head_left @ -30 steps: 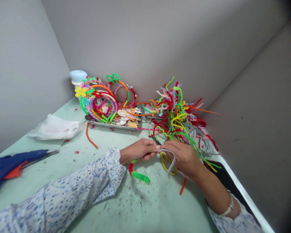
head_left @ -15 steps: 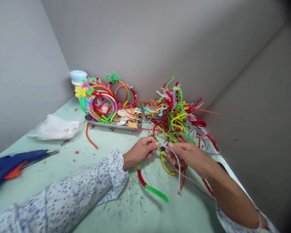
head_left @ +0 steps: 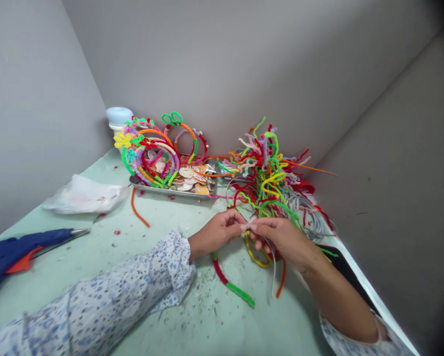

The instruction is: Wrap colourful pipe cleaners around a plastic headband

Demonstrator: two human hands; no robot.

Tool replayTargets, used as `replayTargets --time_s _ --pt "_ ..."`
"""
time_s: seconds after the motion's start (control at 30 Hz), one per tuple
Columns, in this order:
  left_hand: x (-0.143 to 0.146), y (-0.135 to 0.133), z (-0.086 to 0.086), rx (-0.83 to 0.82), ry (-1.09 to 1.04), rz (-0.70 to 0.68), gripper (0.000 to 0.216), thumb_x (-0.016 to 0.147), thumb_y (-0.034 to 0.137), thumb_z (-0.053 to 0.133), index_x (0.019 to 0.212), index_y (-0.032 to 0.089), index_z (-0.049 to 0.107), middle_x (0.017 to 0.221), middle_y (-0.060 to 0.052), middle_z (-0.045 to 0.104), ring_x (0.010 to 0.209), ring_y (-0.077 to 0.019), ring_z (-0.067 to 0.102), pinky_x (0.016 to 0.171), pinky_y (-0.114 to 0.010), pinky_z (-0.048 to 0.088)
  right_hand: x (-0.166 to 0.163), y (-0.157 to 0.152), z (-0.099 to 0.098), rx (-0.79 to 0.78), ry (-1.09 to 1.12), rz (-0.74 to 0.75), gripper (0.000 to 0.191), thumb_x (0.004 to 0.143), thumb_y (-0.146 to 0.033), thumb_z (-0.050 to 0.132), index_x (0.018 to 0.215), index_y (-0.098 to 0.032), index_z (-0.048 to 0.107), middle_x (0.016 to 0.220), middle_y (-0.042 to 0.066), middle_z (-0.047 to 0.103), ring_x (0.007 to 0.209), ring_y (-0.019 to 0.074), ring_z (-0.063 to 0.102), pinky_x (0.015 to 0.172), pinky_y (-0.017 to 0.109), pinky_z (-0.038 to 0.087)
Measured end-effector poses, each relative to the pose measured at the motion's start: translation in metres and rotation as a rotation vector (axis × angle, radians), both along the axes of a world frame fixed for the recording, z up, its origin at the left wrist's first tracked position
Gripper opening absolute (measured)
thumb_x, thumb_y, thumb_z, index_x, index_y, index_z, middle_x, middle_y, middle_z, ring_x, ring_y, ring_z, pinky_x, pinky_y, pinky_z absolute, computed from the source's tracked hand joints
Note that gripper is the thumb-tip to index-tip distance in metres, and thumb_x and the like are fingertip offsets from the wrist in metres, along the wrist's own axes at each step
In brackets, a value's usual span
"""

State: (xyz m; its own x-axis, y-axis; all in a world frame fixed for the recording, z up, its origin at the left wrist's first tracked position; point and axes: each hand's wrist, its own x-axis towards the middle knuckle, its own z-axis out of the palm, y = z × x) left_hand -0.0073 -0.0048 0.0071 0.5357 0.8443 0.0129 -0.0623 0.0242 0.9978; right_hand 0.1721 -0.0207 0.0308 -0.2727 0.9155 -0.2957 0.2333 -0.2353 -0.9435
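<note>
My left hand (head_left: 224, 230) is closed around a headband wrapped in pipe cleaner (head_left: 237, 291), whose red and green end hangs below the fingers. Against it, fingertip to fingertip, my right hand (head_left: 279, 237) pinches a pale pipe cleaner (head_left: 273, 277) with its tail hanging down. The fingers cover most of the joint between the two. A yellow loop (head_left: 254, 252) and an orange strand (head_left: 281, 282) show under my right hand. Just behind my hands lies a tangled heap of coloured pipe cleaners (head_left: 272, 168).
A metal tray (head_left: 170, 192) at the back holds colourful wrapped hoops (head_left: 151, 143) and flat round pieces. Blue-handled scissors (head_left: 32, 242) and a plastic bag (head_left: 86, 195) lie left. A blue-lidded container (head_left: 119, 116) stands in the corner; grey wire coils (head_left: 305, 212) lie right.
My right hand has moved slightly left, and its fingertips now meet those of my left hand. The pale strand's tail hangs straighter, and the red and green end has shifted slightly.
</note>
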Motion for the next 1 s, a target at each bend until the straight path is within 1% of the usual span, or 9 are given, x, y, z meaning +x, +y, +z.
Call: replayTargets --time_s 0.13,0.23,0.3,0.4,0.6,0.67,0.77,0.9,1.0 --pt "0.0 -0.001 0.0 0.064 0.065 0.047 0.018 0.078 0.031 0.057 0.082 0.014 0.055 0.059 0.005 0.044 0.051 -0.0059 0.036 0.051 -0.019 0.028 0.001 0.003 -0.004 0.016 0.019 -0.025 0.017 0.075 -0.031 0.06 0.08 -0.017 0.066 0.062 0.0 0.061 0.047 0.0078 0.051 0.043 0.019 0.038" --pt "0.001 0.0 -0.002 0.081 0.079 0.082 0.017 0.078 0.031 0.056 0.081 0.014 0.056 0.059 0.005 0.045 0.053 -0.0066 0.036 0.053 -0.019 0.029 0.0 0.004 -0.004 0.002 0.102 -0.069 0.016 0.073 -0.028 0.063 0.083 -0.017 0.067 0.064 0.001 0.062 0.054 0.0093 0.055 0.048 0.019 0.042" --pt "0.001 0.001 -0.003 0.086 0.072 0.093 0.018 0.078 0.031 0.056 0.081 0.014 0.056 0.06 0.005 0.045 0.053 -0.0068 0.037 0.053 -0.02 0.029 -0.002 0.004 -0.004 -0.039 0.167 -0.094 0.016 0.072 -0.028 0.065 0.082 -0.017 0.067 0.065 0.001 0.062 0.055 0.0092 0.055 0.048 0.019 0.043" --pt "0.001 0.001 -0.004 0.083 0.055 0.083 0.018 0.078 0.032 0.056 0.081 0.013 0.056 0.06 0.005 0.045 0.053 -0.0066 0.036 0.053 -0.02 0.029 -0.005 0.005 -0.005 -0.097 0.256 -0.128 0.018 0.072 -0.031 0.066 0.08 -0.016 0.066 0.067 0.001 0.062 0.054 0.0085 0.054 0.046 0.018 0.043" --pt "0.001 0.001 -0.002 0.032 0.035 0.043 0.019 0.078 0.033 0.056 0.08 0.013 0.057 0.059 0.005 0.044 0.051 -0.0059 0.034 0.052 -0.019 0.028 -0.011 0.006 -0.014 -0.138 0.395 -0.206 0.017 0.071 -0.031 0.068 0.077 -0.016 0.064 0.066 0.0 0.058 0.052 0.0073 0.052 0.044 0.017 0.042" --pt "0.002 0.001 -0.002 0.015 0.021 0.039 0.02 0.077 0.033 0.057 0.08 0.013 0.057 0.058 0.005 0.044 0.05 -0.0057 0.034 0.052 -0.019 0.028 -0.013 0.006 -0.015 -0.125 0.417 -0.249 0.017 0.069 -0.029 0.07 0.078 -0.016 0.064 0.068 0.0 0.059 0.052 0.0071 0.052 0.046 0.017 0.042" --pt "0.002 0.001 -0.003 0.0 -0.009 0.035 0.021 0.076 0.034 0.058 0.08 0.013 0.057 0.059 0.005 0.044 0.05 -0.0055 0.034 0.05 -0.019 0.027 -0.016 0.004 -0.014 -0.07 0.384 -0.283 0.018 0.067 -0.029 0.07 0.078 -0.016 0.064 0.069 0.0 0.059 0.052 0.0078 0.052 0.047 0.019 0.041" --pt "0.002 0.001 -0.004 -0.017 -0.027 0.028 0.021 0.076 0.034 0.057 0.078 0.013 0.056 0.058 0.005 0.043 0.049 -0.0052 0.034 0.048 -0.019 0.027 -0.02 0.001 -0.014 0.023 0.307 -0.289 0.02 0.069 -0.035 0.067 0.075 -0.016 0.062 0.067 -0.001 0.058 0.052 0.0079 0.05 0.047 0.019 0.038" --pt "0.002 0.002 -0.006 -0.024 -0.019 0.031 0.02 0.077 0.034 0.056 0.078 0.014 0.055 0.056 0.005 0.042 0.047 -0.005 0.034 0.047 -0.018 0.026 -0.021 0.0 -0.015 0.098 0.241 -0.298 0.022 0.071 -0.039 0.065 0.076 -0.018 0.062 0.067 -0.003 0.056 0.053 0.0082 0.048 0.05 0.02 0.037"
